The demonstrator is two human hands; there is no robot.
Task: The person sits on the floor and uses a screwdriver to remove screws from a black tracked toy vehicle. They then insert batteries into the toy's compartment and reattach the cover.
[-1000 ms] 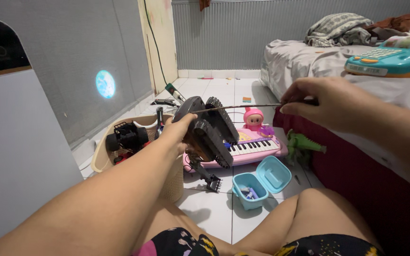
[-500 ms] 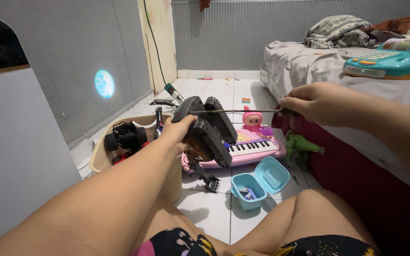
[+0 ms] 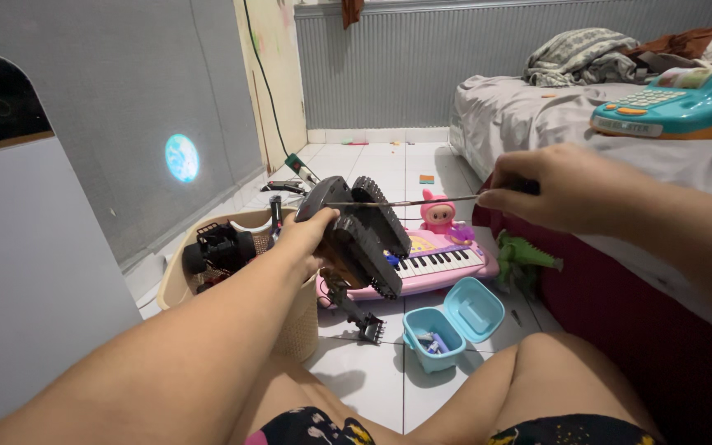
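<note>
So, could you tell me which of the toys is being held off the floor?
The black tracked toy vehicle, gripped in the left hand; the pink keyboard and green dinosaur lie below.

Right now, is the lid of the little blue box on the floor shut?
No, the little blue box sits on the tiled floor with its lid flipped open, and small things show inside.

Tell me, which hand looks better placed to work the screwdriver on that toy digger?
Right, likely. The right hand already grips the screwdriver, its tip at the toy digger. The left hand is occupied holding the digger up.
</note>
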